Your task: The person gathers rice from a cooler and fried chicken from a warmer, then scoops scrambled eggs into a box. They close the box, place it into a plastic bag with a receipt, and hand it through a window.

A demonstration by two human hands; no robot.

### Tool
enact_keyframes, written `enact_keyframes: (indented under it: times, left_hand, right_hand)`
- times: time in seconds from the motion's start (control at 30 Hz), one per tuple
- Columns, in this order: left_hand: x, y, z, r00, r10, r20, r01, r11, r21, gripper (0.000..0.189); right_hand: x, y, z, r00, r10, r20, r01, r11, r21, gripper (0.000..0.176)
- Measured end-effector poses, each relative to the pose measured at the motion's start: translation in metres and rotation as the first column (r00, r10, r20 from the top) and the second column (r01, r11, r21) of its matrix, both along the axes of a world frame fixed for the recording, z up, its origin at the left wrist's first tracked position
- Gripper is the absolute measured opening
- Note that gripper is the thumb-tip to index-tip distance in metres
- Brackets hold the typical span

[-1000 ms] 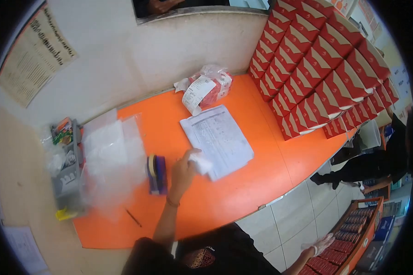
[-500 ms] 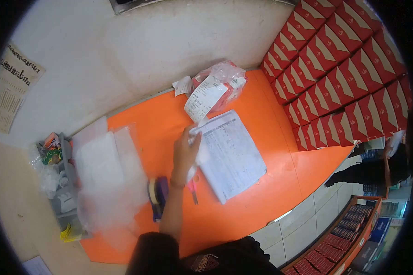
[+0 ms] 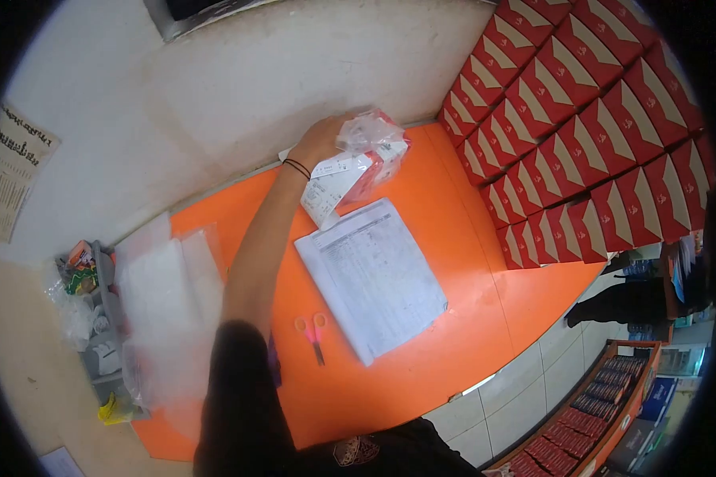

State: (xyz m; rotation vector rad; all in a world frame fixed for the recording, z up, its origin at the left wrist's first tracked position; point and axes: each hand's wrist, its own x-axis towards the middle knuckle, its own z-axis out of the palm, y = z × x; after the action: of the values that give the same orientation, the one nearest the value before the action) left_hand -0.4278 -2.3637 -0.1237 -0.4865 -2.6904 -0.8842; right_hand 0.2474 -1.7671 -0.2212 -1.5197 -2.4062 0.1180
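My left hand (image 3: 324, 138) reaches to the back of the orange table, a dark band around its wrist. Its fingers are closed at the gathered top of a clear plastic bag (image 3: 364, 133) with red contents, partly hidden by the hand. A long printed receipt (image 3: 326, 191) hangs at the bag's front, its lower end near a paper booklet. That booklet (image 3: 382, 274), covered in rows of writing, lies flat in front of the bag. Pink-handled scissors (image 3: 314, 334) lie left of it. My right hand is out of view.
Stacked red and beige boxes (image 3: 565, 143) rise along the right side. Clear plastic sheets (image 3: 167, 294) and a grey tray (image 3: 110, 318) of small items lie left. A purple tape dispenser (image 3: 274, 362) is mostly behind my arm. Another person (image 3: 620, 302) stands beyond the table at right.
My left hand has moved up and away from the booklet's edge to the plastic bag and closed on it. The scissors now show fully. The view has shifted slightly.
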Motion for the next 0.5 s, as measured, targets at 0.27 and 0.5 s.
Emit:
enact_keyframes:
  times: [0.27, 0.5]
  left_hand:
    - [-0.026, 0.020, 0.025, 0.947, -0.114, 0.299, 0.132, 0.991, -0.038, 0.048]
    - [-0.034, 0.041, 0.037, 0.914, -0.027, 0.404, 0.138, 0.959, -0.247, 0.049]
  right_hand:
    - [0.001, -0.012, -0.017, 0.999, 0.001, 0.035, -0.001, 1.000, -0.008, 0.050]
    - [0.000, -0.014, -0.026, 0.999, 0.025, 0.020, -0.024, 0.999, -0.030, 0.046]
